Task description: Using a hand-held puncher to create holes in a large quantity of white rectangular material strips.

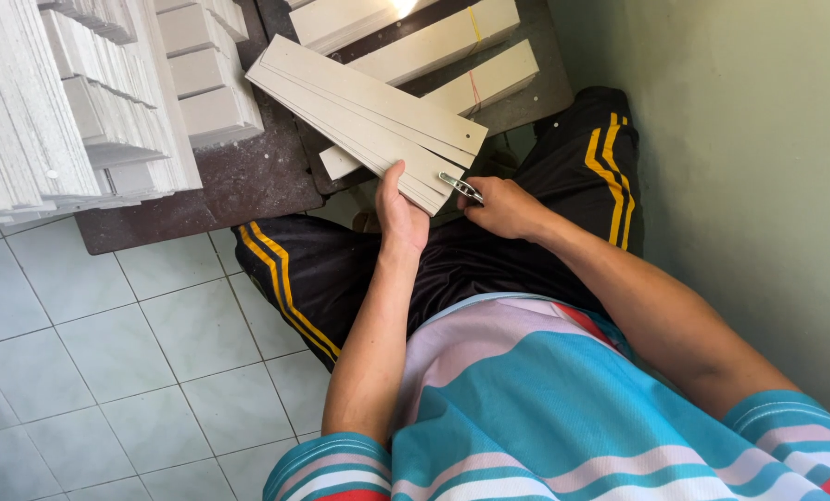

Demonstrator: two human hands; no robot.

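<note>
Left hand (398, 211) grips card stack (369, 116); right hand (500, 206) with metal clip (460, 186) at end.

hands (401, 215): 2 | metal tool (461, 187): 1 | banded strip bundles (452, 42): perhaps 3

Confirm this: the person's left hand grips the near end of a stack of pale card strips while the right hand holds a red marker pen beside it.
Not quite. In the head view the right hand holds a small metal tool, not a red marker pen. The left hand does grip the near end of the pale card strips.
</note>
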